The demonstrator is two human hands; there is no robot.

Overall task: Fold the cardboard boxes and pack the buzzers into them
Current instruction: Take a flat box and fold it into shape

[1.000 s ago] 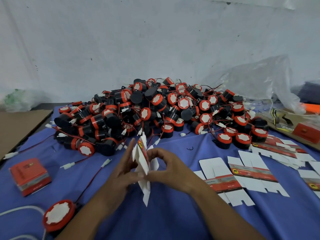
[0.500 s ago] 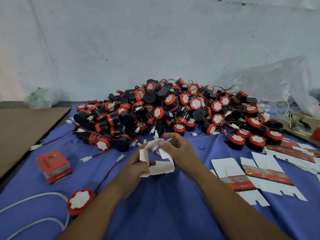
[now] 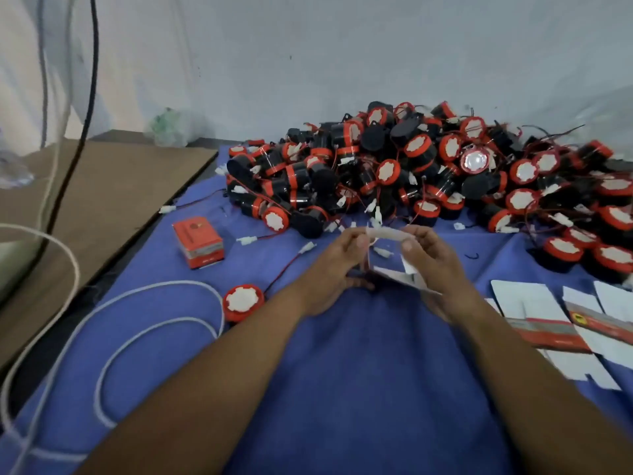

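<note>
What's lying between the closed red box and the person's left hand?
In the head view, two white connectors on red wires lie on the blue cloth between the red box and left hand.

Centre frame: my left hand (image 3: 337, 265) and right hand (image 3: 435, 265) cover much of the blurred blank (image 3: 394, 273); I cannot make out its folds. At right, the buzzer pile (image 3: 428, 166) and flat blanks (image 3: 555, 320) run off the edge. Print on the red box (image 3: 198, 241) is too small to read.
</note>
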